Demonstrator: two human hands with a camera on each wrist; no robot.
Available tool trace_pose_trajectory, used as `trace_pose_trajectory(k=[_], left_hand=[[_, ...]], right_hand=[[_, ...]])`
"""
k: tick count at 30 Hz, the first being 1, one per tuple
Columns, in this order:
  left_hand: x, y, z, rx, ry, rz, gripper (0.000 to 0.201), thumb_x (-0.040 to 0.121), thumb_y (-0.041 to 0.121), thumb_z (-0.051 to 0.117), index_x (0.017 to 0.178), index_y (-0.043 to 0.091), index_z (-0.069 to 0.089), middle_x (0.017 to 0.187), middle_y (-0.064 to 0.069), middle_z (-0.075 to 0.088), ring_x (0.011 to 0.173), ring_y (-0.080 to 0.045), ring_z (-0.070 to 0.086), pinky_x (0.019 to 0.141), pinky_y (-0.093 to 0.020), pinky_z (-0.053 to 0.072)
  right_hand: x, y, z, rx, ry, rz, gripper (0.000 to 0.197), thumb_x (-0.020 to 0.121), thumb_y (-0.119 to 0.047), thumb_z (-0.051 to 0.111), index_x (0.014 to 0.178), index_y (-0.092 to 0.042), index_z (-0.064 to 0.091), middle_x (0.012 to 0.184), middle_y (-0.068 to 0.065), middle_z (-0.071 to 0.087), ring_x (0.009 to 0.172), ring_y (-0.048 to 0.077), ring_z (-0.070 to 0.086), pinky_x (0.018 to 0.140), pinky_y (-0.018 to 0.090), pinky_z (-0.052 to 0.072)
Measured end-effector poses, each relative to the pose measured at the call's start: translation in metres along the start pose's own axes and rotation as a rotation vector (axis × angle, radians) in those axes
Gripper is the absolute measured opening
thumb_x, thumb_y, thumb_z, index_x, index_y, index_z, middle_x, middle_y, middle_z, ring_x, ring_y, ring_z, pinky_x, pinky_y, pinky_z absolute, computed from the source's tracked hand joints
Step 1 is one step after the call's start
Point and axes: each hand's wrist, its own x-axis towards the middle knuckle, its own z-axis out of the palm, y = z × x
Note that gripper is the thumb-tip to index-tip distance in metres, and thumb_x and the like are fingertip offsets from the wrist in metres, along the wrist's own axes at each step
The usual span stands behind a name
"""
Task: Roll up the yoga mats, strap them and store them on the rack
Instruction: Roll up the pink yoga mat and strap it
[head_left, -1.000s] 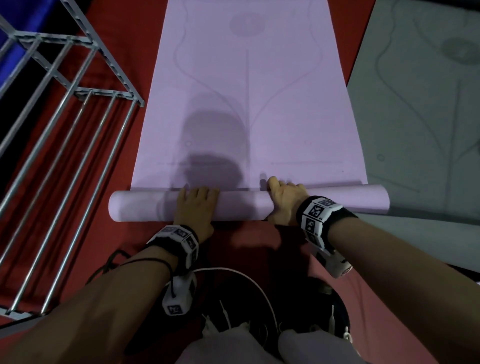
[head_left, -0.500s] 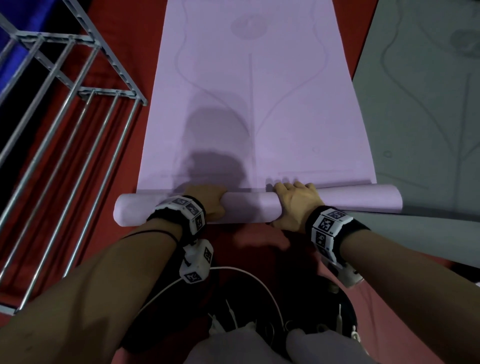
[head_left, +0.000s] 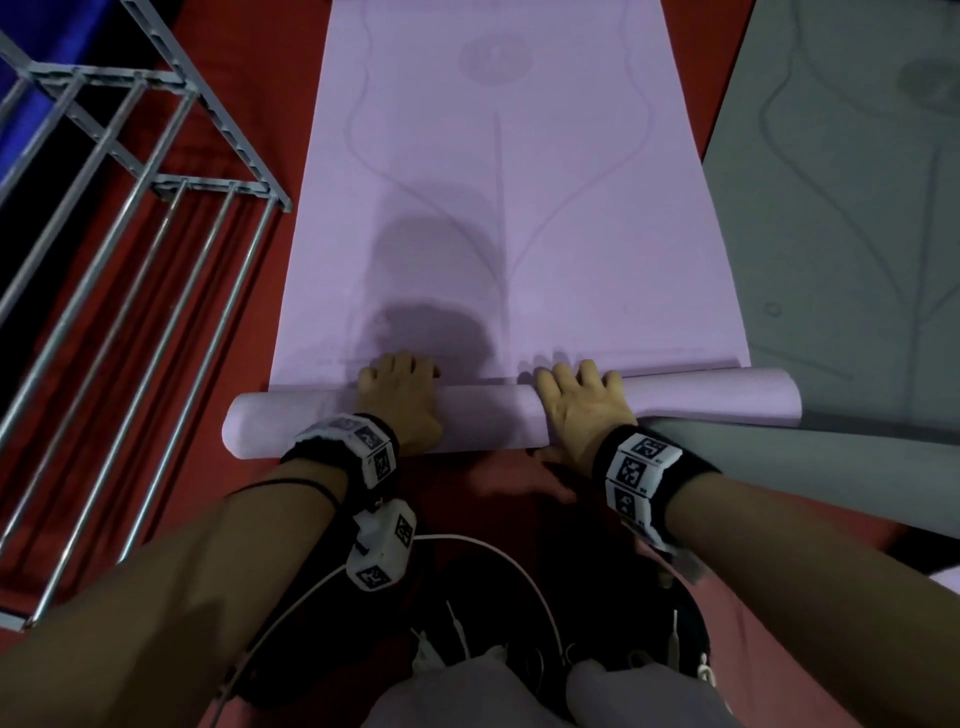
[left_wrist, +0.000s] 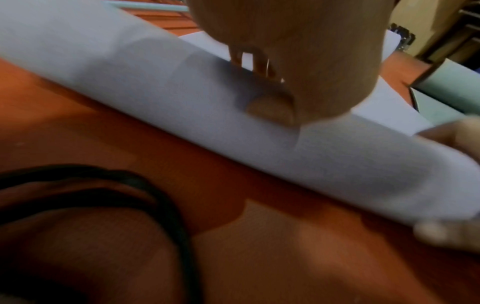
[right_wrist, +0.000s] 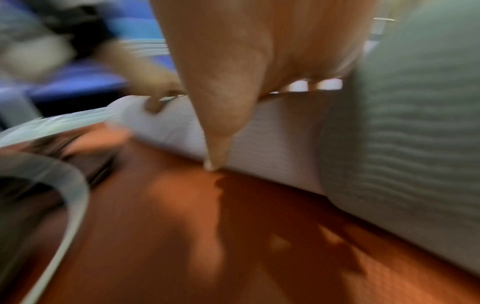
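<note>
A lilac yoga mat (head_left: 519, 208) lies flat on the red floor, its near end wound into a roll (head_left: 701, 400) (left_wrist: 130, 82) (right_wrist: 280, 148). My left hand (head_left: 402, 395) (left_wrist: 298, 51) presses on top of the roll left of its middle, fingers reaching over the far side. My right hand (head_left: 582, 405) (right_wrist: 233, 72) lies on the roll just right of the middle, fingers spread over the top and thumb down its near face. The roll's right end overlaps the edge of a grey mat (head_left: 841, 208) (right_wrist: 405, 123).
A grey metal rack (head_left: 130, 234) with long bars lies on the floor to the left, close to the roll's left end. A white cable (head_left: 519, 561) and a black cord (left_wrist: 155, 195) loop near my knees. Red floor shows between me and the roll.
The roll has moved a little farther up the mat. My left hand has shifted from the near face onto the top of the roll, and my right hand has stayed on it.
</note>
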Motion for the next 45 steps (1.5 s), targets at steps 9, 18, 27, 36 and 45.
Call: trace_pose_trajectory(k=[9, 18, 27, 36, 45], left_hand=[[-0.019, -0.013, 0.022, 0.207, 0.143, 0.193, 0.075, 0.046, 0.034, 0.055, 0.115, 0.007, 0.062, 0.105, -0.014, 0.064, 0.092, -0.037, 0.061, 0.092, -0.052, 0.045], [-0.003, -0.002, 0.007, 0.215, 0.028, 0.049, 0.075, 0.065, 0.029, 0.066, 0.136, 0.024, 0.040, 0.130, -0.003, 0.053, 0.118, -0.029, 0.050, 0.105, -0.040, 0.028], [0.011, -0.008, -0.027, -0.002, -0.240, 0.088, 0.048, 0.071, 0.026, 0.056, 0.119, 0.031, 0.057, 0.112, -0.004, 0.065, 0.101, -0.028, 0.060, 0.080, -0.030, 0.045], [0.014, -0.008, -0.027, -0.098, -0.446, 0.087, 0.063, 0.039, 0.021, 0.048, 0.100, 0.028, 0.061, 0.086, -0.002, 0.064, 0.084, -0.024, 0.060, 0.065, -0.026, 0.042], [-0.012, -0.021, 0.005, -0.079, 0.288, 0.141, 0.068, 0.049, 0.029, 0.048, 0.114, 0.015, 0.064, 0.105, -0.010, 0.061, 0.095, -0.036, 0.057, 0.079, -0.039, 0.040]], right_hand=[[0.023, 0.026, -0.020, 0.226, -0.102, -0.080, 0.086, 0.074, -0.063, 0.071, 0.133, -0.014, 0.032, 0.137, 0.009, 0.047, 0.122, 0.033, 0.041, 0.098, 0.041, 0.034], [0.016, 0.019, -0.017, 0.019, -0.019, -0.029, 0.093, 0.072, -0.065, 0.066, 0.145, -0.023, 0.026, 0.141, 0.007, 0.037, 0.127, 0.031, 0.036, 0.104, 0.050, 0.029], [0.019, 0.025, -0.033, 0.213, -0.144, 0.017, 0.082, 0.067, -0.043, 0.074, 0.140, -0.026, 0.039, 0.130, 0.003, 0.055, 0.119, 0.028, 0.049, 0.087, 0.034, 0.037], [-0.007, -0.014, -0.029, 0.049, -0.165, 0.151, 0.057, 0.093, -0.034, 0.052, 0.139, -0.011, 0.027, 0.144, 0.012, 0.033, 0.132, 0.040, 0.034, 0.108, 0.058, 0.027], [0.012, -0.002, -0.011, 0.150, -0.055, 0.108, 0.091, 0.072, -0.043, 0.073, 0.142, -0.013, 0.022, 0.139, 0.010, 0.039, 0.125, 0.038, 0.040, 0.103, 0.054, 0.030]])
